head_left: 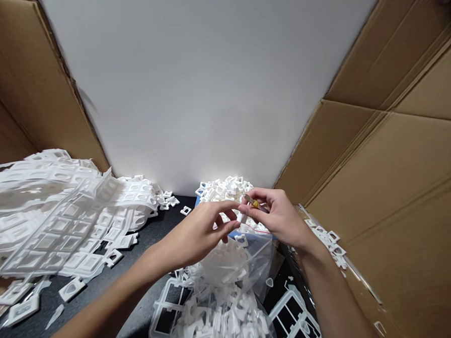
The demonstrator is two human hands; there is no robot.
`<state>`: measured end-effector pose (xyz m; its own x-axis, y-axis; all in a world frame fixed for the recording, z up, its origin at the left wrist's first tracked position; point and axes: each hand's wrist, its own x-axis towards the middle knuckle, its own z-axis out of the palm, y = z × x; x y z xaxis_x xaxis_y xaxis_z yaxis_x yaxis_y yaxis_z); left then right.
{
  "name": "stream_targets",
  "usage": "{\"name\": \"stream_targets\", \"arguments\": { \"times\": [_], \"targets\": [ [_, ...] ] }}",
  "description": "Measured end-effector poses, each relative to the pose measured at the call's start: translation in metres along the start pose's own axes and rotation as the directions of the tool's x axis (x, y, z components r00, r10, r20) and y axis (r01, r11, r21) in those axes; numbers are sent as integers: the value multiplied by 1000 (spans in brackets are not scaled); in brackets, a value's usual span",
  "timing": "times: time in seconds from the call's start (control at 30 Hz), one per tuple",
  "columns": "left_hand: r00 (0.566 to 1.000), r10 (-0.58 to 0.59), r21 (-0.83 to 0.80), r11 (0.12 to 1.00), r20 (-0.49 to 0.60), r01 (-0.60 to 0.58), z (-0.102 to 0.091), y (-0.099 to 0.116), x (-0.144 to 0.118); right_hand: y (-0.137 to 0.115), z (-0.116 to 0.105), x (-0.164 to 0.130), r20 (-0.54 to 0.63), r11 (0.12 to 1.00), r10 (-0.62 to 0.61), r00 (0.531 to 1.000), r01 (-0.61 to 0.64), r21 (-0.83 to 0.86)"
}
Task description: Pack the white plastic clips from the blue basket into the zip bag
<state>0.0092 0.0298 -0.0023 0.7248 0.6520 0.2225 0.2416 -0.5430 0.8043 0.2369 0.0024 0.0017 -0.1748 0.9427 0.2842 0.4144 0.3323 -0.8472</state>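
My right hand [275,212] is closed around a slim metal tool with a yellow band [255,204], its tip pointing up and left. My left hand [209,225] has its thumb and fingertips pinched at a small white plastic piece [243,218], which lies between the two hands; its exact shape is partly hidden by the fingers. Just behind the hands stands a blue container [198,199] heaped with small white square frames [226,188]. Below the hands is a clear plastic bag [221,310] full of white pieces.
At left a big pile of white moulded sheets [58,228] spreads over the dark table [141,289], with loose frames around it. Empty white grid frames [293,316] lie beside the bag. Cardboard walls [400,190] flank both sides; more pieces [333,241] lie at right.
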Motion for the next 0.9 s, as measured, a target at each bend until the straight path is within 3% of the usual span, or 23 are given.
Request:
{"name": "stream_targets", "arguments": {
  "times": [0.2,0.37,0.43,0.57,0.63,0.77,0.9],
  "targets": [
    [996,-78,-90,993,46,82,-2,-1,0,0,-1,-1,-19,997,15,1000,-16,-80],
    [987,-116,-121,984,115,130,-2,-6,2,15,-7,6,-212,991,-57,976,29,-134],
    [981,-133,-154,976,142,154,-2,-8,4,27,-9,9,-232,981,-49,971,3,-195],
    [973,-160,-204,960,164,192,-6,-11,7,52,-13,13,-177,915,27,984,-96,-393],
    [970,-175,-171,964,167,203,-9,-10,6,64,-12,13,-112,870,20,994,-72,-487],
    [959,-191,-6,981,211,196,-13,-10,1,82,-9,14,61,808,20,998,20,-589],
    [936,-191,180,973,295,142,-12,-15,-6,93,-8,13,49,772,70,996,-23,-636]
  ]
}}
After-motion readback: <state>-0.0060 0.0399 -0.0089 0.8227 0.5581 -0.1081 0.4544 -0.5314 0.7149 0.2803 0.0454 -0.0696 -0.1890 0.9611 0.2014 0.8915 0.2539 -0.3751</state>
